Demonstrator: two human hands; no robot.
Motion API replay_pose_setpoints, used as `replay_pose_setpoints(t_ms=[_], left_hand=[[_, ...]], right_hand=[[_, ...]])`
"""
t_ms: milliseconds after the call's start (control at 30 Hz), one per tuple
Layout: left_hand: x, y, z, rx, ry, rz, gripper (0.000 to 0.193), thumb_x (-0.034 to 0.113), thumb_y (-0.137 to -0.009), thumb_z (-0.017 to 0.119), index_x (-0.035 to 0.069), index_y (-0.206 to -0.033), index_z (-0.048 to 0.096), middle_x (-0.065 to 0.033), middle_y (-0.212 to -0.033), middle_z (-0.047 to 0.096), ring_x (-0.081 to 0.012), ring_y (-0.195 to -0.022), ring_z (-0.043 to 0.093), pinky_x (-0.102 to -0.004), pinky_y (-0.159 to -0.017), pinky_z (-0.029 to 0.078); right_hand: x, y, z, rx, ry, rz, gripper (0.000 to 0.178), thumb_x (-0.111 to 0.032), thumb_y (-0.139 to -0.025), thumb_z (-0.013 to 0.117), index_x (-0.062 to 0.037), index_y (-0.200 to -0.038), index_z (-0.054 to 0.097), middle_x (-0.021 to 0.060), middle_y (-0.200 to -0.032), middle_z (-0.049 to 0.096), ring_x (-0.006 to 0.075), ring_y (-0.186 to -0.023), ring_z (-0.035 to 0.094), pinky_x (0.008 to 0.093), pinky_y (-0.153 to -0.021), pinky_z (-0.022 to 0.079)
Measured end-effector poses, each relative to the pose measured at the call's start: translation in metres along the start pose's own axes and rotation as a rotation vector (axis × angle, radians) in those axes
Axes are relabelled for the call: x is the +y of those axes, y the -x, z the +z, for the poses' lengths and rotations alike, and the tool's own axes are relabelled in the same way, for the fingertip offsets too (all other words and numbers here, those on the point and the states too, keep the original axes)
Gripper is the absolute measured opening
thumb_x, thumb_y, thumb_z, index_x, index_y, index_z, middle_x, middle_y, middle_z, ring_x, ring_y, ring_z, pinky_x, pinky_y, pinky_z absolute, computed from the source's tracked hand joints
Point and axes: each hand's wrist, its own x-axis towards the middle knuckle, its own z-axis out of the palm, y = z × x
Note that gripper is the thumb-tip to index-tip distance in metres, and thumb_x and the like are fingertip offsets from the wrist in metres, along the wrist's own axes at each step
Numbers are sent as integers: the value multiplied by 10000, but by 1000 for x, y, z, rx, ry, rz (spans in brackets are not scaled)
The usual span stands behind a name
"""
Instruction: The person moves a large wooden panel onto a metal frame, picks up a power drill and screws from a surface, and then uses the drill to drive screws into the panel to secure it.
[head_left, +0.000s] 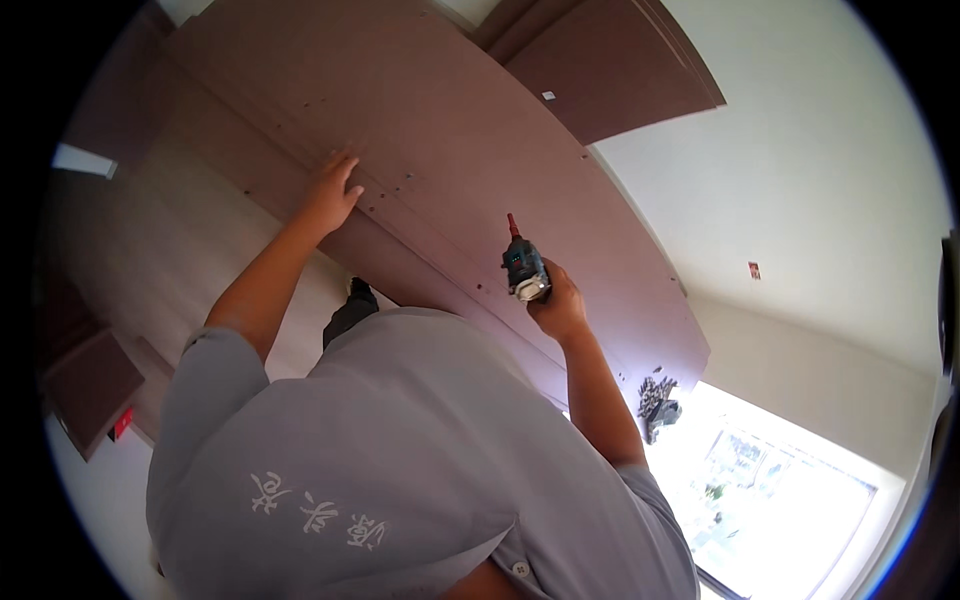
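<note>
My right hand (562,306) is wrapped round the handle of a cordless power driver (524,266), dark with a pale end. Its red tip (512,226) points away from me, above a large brown panel (470,160). To the left, my left hand (332,193) has its fingers apart at the panel's long lower ledge, and nothing shows in it. I cannot tell whether it presses on the surface. Small dark holes or fittings (382,195) dot the panel just right of these fingers.
A heap of small dark hardware (657,395) lies at the panel's right end. More brown boards (620,70) are stacked at the far side by a white wall (790,180). A bright window (780,505) is at lower right; another brown board (92,390) is at left.
</note>
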Motion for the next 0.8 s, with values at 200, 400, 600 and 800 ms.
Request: replay_pose_setpoints(t_ms=[200, 400, 600, 800], left_hand=[[57, 136, 31, 95, 32, -78, 465, 96, -1049, 603, 74, -1507, 525, -158, -1578, 494, -353, -1460, 465, -461, -1184, 415], [118, 258, 93, -206, -7, -158, 379, 71, -1061, 576, 18, -1435, 545, -160, -1490, 523, -300, -1304, 583, -443, -1011, 539], [134, 296, 147, -699, -70, -106, 338, 154, -1042, 614, -13, -1335, 645, -208, -1353, 660, -344, -1150, 696, -434, -982, 559], [258, 250, 151, -741, -145, -166, 375, 241, -1039, 633, -16, -1306, 687, -218, -1305, 715, -343, -1181, 698, -418, -1011, 546]], right_hand=[[153, 74, 46, 51, 105, 30, 727, -80, -787, 769, -213, -1466, 545, 99, -1398, 629, 322, -1300, 618, 471, -1120, 430], [236, 82, 73, 184, 51, -138, 718, -114, -816, 747, -202, -1500, 546, 82, -1440, 597, 292, -1313, 596, 454, -1109, 436], [342, 154, 34, 528, -378, -65, 465, -191, -874, 767, -160, -1331, 687, 82, -1368, 646, 302, -1267, 626, 442, -1073, 504], [590, 227, 20, 744, -424, 769, 369, -356, -937, 739, -67, -1164, 778, 142, -1042, 794, 316, -995, 756, 430, -886, 584]])
